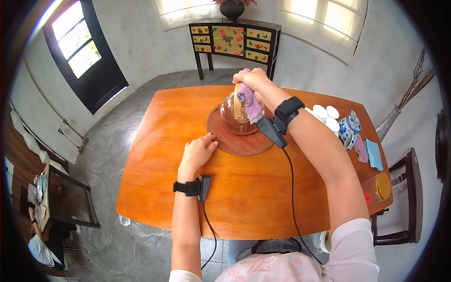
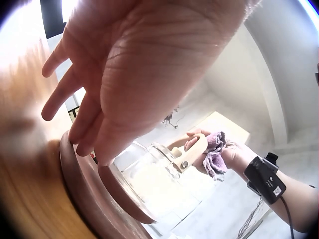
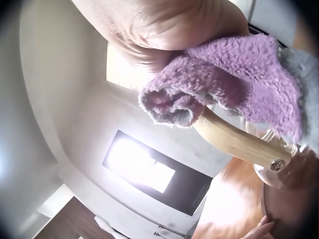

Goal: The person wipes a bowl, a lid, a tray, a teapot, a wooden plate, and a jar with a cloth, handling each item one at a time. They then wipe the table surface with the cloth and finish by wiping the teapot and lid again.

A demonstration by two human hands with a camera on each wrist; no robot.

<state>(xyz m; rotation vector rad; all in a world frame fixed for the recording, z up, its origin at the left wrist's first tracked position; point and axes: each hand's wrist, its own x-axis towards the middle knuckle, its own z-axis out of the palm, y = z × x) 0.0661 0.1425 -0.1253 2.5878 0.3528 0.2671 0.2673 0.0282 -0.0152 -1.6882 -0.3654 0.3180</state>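
Observation:
A clear glass teapot [image 1: 229, 114] with an arched light wooden handle [image 3: 239, 143] stands on a round reddish-brown board [image 1: 221, 137]. Above it, my right hand [image 1: 256, 79] grips a bunched purple-and-grey cloth [image 3: 224, 79] at the top of the handle. One end of the cloth hangs over the teapot's right side in the head view. My left hand [image 1: 197, 152] lies at the board's near left edge, its fingers [image 2: 89, 119] loosely extended and the fingertips right at the rim. Nothing is held in the left hand.
Several white cups [image 1: 324, 115], a blue-and-white teapot [image 1: 349, 128] and a folded blue cloth [image 1: 373, 155] sit along the right of the wooden table [image 1: 253, 197]. A jar with a yellow lid [image 1: 383, 185] stands at the near right corner. Cables trail from both wrists.

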